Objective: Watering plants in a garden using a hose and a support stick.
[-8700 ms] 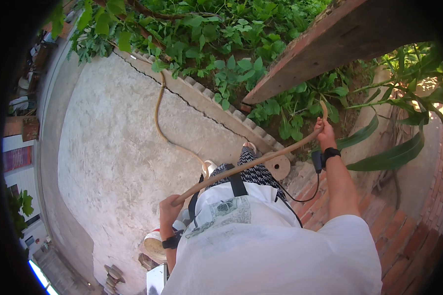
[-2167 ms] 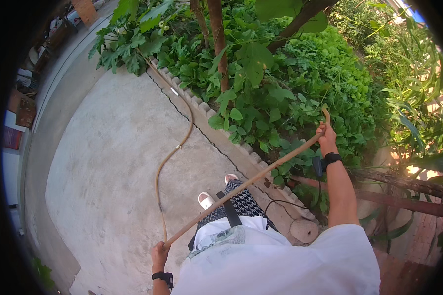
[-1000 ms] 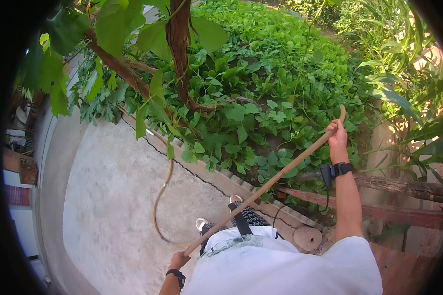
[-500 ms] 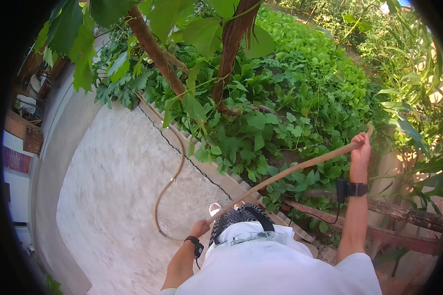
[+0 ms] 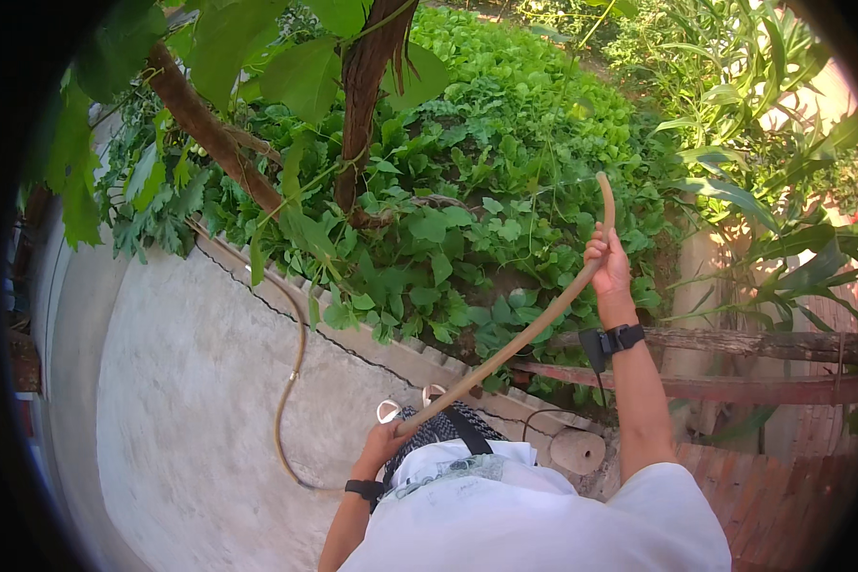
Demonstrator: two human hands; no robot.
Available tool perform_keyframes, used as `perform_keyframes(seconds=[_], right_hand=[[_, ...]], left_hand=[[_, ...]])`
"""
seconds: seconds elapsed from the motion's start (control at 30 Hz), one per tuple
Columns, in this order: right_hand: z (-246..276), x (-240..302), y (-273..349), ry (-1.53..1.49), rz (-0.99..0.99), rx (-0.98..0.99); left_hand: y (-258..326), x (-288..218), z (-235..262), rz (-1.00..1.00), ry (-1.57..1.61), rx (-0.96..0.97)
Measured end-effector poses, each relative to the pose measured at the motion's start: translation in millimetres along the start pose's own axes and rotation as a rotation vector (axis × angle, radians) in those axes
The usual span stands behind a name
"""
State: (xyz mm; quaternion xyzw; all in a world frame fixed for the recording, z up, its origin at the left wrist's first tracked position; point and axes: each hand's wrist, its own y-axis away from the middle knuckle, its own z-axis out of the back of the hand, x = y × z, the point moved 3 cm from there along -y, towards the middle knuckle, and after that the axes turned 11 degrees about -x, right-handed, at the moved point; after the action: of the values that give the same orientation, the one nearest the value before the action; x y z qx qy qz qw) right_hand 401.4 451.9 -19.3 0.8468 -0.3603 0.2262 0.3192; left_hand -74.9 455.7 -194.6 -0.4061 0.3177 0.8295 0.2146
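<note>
A tan hose (image 5: 515, 350) runs slantwise in front of my body, gripped by both hands. My right hand (image 5: 610, 264) is closed round it a little below its open end, holding that end up over the leafy garden bed (image 5: 543, 114). From the tip a thin stream of water (image 5: 572, 181) goes off to the left. Lower down, by my waist, my left hand (image 5: 383, 444) is wrapped round the same hose. Behind that hand the hose loops over the concrete ground on my left, with a pale joint (image 5: 294, 376) along it.
Two woody vine trunks (image 5: 357, 114) and broad leaves hang close at upper left. A low brick edging (image 5: 429, 356) borders the bed. Wooden rails (image 5: 734, 345) stand at right beside tall long-leaved plants (image 5: 734, 191). A round stone-like block (image 5: 578, 451) sits near my feet.
The view has shifted, and the bed now sits further left. My right hand has moved left and up in the picture. More hose shows beyond it, its end pointing upward, with water visible.
</note>
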Motion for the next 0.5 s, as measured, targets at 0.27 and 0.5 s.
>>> perform_keyframes(seconds=[0.27, 0.5], right_hand=[[57, 15, -32, -0.055, -0.068, -0.061], [86, 60, -65, -0.003, -0.045, -0.055]], left_hand=[[20, -8, 25, -0.09, -0.076, 0.009], [39, -26, 33, 0.04, -0.037, -0.004]])
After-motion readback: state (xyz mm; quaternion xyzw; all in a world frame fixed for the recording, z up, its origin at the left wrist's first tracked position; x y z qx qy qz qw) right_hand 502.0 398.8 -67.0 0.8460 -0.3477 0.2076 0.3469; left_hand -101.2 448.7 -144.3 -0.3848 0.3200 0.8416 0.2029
